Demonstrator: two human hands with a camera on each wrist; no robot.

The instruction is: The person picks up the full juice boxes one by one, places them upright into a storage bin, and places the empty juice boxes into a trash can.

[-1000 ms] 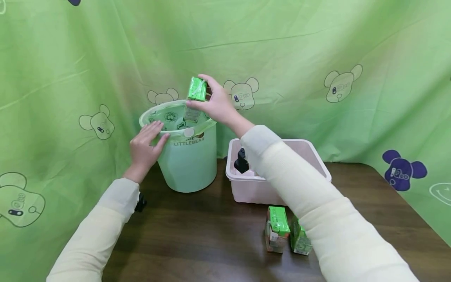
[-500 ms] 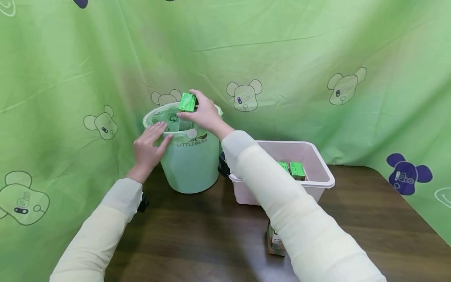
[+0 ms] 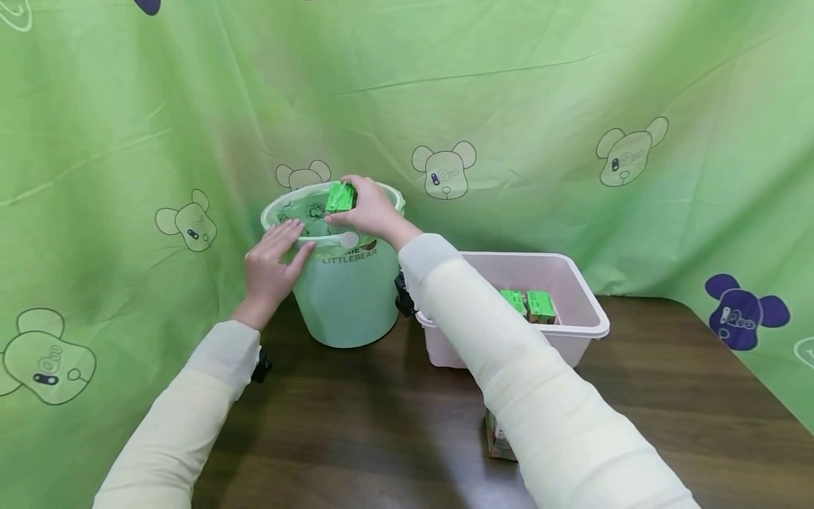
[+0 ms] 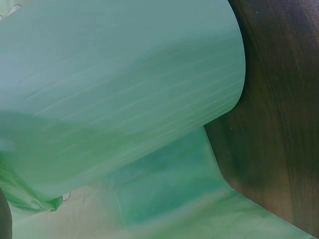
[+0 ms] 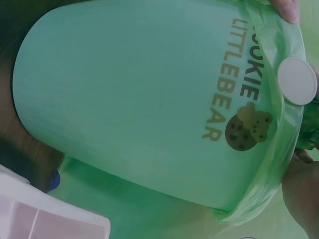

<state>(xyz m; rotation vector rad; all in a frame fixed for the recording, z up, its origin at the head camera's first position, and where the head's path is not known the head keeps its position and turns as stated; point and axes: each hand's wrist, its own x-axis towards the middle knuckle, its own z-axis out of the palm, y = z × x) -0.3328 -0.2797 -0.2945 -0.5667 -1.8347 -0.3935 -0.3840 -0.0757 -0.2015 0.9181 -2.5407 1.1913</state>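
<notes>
The table (image 3: pixel 362 424) extends in front of the bin (image 3: pixel 346 304), and its right edge runs along the green curtain (image 3: pixel 509 92). A narrow gap lies between the bin and the pink basin (image 3: pixel 572 329); the right sleeve (image 3: pixel 502 339) passes above the basin, hiding part of it and much of a standing carton (image 3: pixel 499 438) on the table. The left wrist view cuts off nearly all of the hand. The right hand (image 3: pixel 374 212) is clamped on a green-topped carton (image 3: pixel 340 198) at the bin's mouth; its lower part is hidden. The left hand (image 3: pixel 270 265) rests on the rim, its fingers apart from the thumb. A patterned liner (image 3: pixel 314 211) lines the bin; the basin contains green-topped boxes (image 3: pixel 541 305).
</notes>
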